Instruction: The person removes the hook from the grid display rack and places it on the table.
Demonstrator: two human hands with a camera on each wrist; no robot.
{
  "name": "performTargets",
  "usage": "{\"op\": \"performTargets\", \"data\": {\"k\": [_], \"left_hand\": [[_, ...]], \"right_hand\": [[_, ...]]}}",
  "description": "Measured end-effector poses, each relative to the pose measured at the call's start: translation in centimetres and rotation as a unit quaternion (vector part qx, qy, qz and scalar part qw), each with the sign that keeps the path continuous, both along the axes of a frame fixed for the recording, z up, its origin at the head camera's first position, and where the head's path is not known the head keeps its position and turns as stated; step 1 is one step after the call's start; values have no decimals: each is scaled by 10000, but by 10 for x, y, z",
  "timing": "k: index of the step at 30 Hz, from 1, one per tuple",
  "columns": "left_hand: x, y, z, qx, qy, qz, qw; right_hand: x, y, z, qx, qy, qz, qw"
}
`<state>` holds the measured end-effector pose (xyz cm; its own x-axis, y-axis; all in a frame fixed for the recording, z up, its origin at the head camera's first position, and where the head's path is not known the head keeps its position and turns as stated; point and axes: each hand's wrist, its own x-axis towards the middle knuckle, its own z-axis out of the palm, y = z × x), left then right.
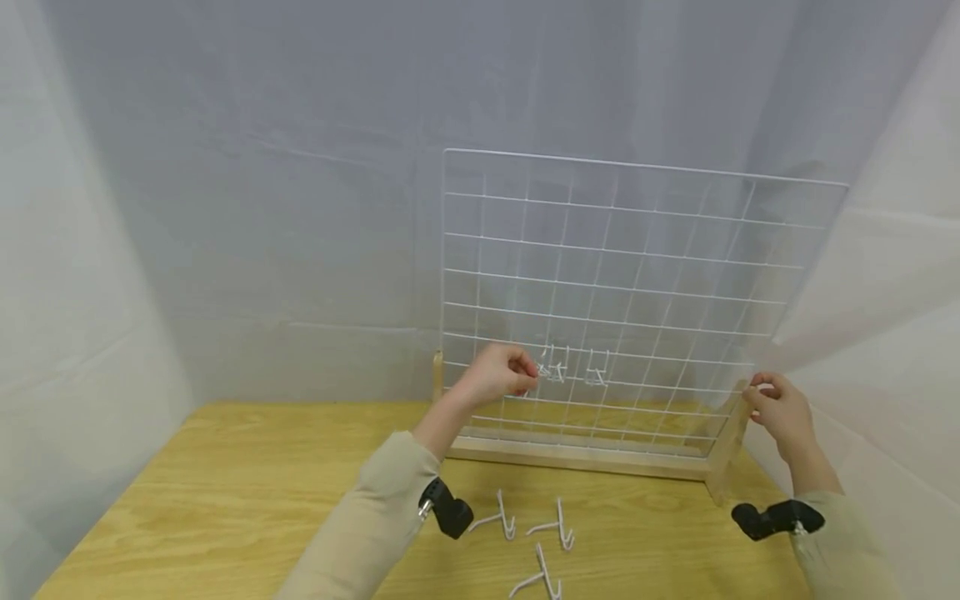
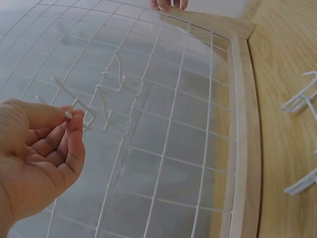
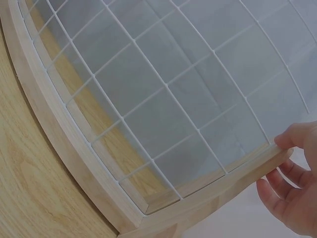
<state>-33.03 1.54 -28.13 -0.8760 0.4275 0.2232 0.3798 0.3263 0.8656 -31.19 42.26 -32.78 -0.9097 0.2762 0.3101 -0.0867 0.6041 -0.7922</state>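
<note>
A white wire grid panel [image 1: 645, 167] stands in a wooden stand [image 1: 577, 457]. My left hand [image 1: 501, 367] is at its lower left part, pinching the rounded tip of a white wire hook [image 2: 69, 115] between thumb and fingers. The rest of that hook is partly hidden behind the fingers, against the grid. Just right of it, two similar hooks [image 1: 596, 377] hang on the grid wires with their prongs toward me. At the stand's right end, my right hand [image 3: 302, 173] grips the top of the wooden side post [image 3: 252, 176], thumb on one side and fingers round the other.
Three more white hooks lie on the wooden table [image 1: 247, 500] in front of the stand: a left one [image 1: 501, 517], a right one [image 1: 559, 525] and a nearer one [image 1: 543, 575]. Pale curtains [image 1: 285, 208] surround the table at the back and sides.
</note>
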Motion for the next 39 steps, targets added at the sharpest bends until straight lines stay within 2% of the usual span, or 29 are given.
{"op": "performTargets", "data": {"k": [17,22,34,39], "left_hand": [[14,-16,-35,49,-25,-7,10000],[16,-23,-45,8,-61,116,9999],[21,-34,-60,-46,29,78,10000],[23,-37,-65,28,-110,112,9999]], "right_hand": [[-1,5,-2,3,54,-9,10000],[-1,5,-2,-29,88,-32,10000],[-1,5,-2,-48,79,-40,9999],[0,4,-1,-45,105,-16,9999]]}}
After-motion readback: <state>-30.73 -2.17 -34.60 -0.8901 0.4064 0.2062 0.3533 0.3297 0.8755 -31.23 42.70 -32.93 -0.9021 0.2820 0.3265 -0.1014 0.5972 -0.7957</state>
